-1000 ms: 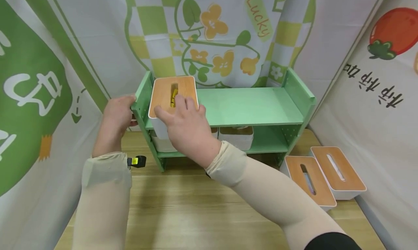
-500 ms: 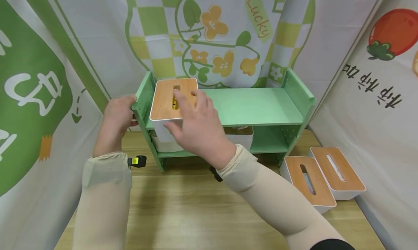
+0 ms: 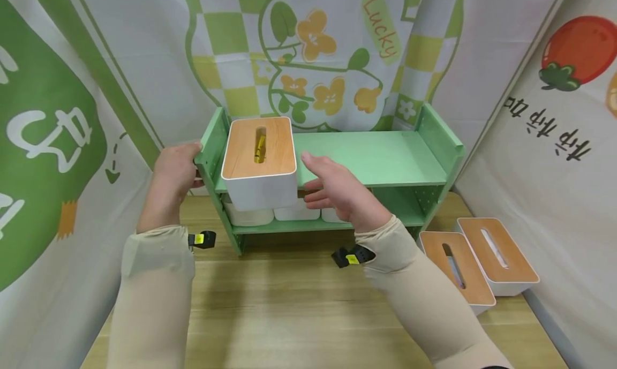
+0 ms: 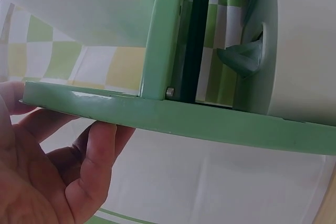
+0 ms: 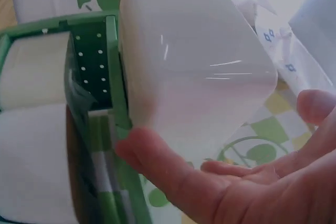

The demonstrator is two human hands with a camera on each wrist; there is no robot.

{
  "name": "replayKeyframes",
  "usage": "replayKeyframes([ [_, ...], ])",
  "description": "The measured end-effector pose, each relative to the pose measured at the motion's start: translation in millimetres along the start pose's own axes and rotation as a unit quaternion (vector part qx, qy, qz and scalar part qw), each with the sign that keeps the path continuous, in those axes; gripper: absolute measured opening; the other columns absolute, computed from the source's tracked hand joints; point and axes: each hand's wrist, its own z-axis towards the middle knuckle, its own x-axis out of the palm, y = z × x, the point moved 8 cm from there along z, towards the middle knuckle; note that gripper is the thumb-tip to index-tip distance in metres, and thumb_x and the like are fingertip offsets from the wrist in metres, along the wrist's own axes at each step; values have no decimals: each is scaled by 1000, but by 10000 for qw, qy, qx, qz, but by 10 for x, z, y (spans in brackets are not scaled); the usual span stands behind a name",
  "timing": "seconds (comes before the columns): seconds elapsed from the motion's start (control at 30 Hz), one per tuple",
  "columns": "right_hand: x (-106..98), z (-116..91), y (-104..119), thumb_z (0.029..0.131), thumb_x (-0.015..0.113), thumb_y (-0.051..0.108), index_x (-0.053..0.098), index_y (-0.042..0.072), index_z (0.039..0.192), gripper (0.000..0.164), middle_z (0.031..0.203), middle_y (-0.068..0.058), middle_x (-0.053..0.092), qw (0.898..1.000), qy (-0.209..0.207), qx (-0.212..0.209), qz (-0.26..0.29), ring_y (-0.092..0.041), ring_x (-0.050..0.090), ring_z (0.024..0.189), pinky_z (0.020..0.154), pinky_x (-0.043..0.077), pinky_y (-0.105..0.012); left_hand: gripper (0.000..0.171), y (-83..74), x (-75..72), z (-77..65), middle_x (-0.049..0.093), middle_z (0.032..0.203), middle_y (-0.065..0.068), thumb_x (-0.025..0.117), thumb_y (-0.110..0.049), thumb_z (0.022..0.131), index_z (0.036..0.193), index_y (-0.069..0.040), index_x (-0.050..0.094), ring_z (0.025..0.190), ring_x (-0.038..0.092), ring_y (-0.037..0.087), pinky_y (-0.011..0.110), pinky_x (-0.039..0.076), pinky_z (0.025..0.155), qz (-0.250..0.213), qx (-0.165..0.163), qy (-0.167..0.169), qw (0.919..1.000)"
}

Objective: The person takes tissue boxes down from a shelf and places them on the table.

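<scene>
A white box (image 3: 260, 149) with a wood-look lid sits at the left end of the green shelf's top board, its front overhanging the board's edge. Something yellow (image 3: 260, 147) shows through the lid's slot. My left hand (image 3: 173, 171) grips the shelf's left side panel (image 4: 157, 116), thumb on one face and fingers on the other. To the right of the box, my right hand (image 3: 344, 189) holds nothing; its fingers are spread and point at the box. The right wrist view shows that hand (image 5: 247, 182) close to the box's white side (image 5: 194, 51).
Several white boxes (image 3: 296, 211) stand on the lower board of the shelf (image 3: 366, 157). Two more wood-lidded boxes, a nearer one (image 3: 455, 262) and a farther one (image 3: 498, 248), stand at the right on the wooden table (image 3: 289, 305). Printed curtains (image 3: 554, 160) close in the sides and back.
My right hand has come off the box's lid and moved right, its fingers spreading. The box has shifted slightly toward me and to the right. My left hand stays on the panel.
</scene>
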Motion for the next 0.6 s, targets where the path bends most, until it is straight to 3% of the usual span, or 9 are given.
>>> replayKeyframes([
  [0.13,96,72,-121,100,49,56,22,19,159,75,128,-34,53,9958,449,364,708,-46,62,106,91,53,-52,58,3,-2,1,58,116,16,34,-46,107,143,-4,53,93,65,25,33,59,76,-21,3,-12,10000],
  [0.27,178,149,-160,99,53,53,27,20,156,71,125,-32,56,9904,661,443,1135,-47,62,106,90,53,-52,59,-8,0,2,58,117,16,34,-47,107,144,-5,52,95,64,27,33,58,76,-79,12,14,10000],
  [0.43,195,149,-173,97,59,46,32,16,152,69,117,-31,61,9892,648,475,1222,-45,63,106,89,54,-51,58,-9,10,3,57,117,18,34,-44,107,138,0,55,93,65,26,32,59,74,-119,53,44,9999],
  [0.6,244,83,-178,96,57,43,26,20,154,69,119,-33,59,9868,887,539,1246,-48,62,107,93,50,-56,60,13,1,-1,56,118,19,34,-45,107,140,1,53,94,64,27,32,59,74,-183,41,76,9998],
])
